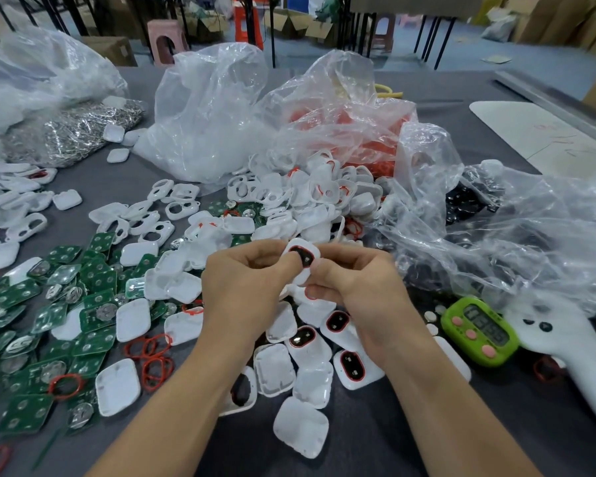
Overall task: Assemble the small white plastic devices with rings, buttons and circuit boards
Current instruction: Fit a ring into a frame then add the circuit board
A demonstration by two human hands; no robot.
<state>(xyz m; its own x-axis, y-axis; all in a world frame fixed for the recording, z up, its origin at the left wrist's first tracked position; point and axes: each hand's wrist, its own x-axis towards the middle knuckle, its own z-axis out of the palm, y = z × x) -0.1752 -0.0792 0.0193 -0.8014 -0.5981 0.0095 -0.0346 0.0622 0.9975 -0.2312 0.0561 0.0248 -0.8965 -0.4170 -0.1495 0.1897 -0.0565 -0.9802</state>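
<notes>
Both hands hold one small white shell [302, 257] above the table's middle; its opening shows a black button ringed in red. My left hand [246, 287] pinches the shell's left edge with thumb and fingers. From the other side my right hand [356, 287] grips it, fingers curled under. Below the hands lie several white shells [308, 346], some with a black button and red ring fitted [351, 368]. Green circuit boards [49, 321] are spread at the left, with loose red rings [154, 359] beside them. Empty white covers [117, 387] lie among them.
Clear plastic bags [214, 115] stand behind, one holding red rings [369, 139], one black buttons [465, 201], one metal clips [73, 132]. A green timer [479, 330] and a white handheld tool [572, 349] lie at the right. White frames are heaped at centre [310, 197].
</notes>
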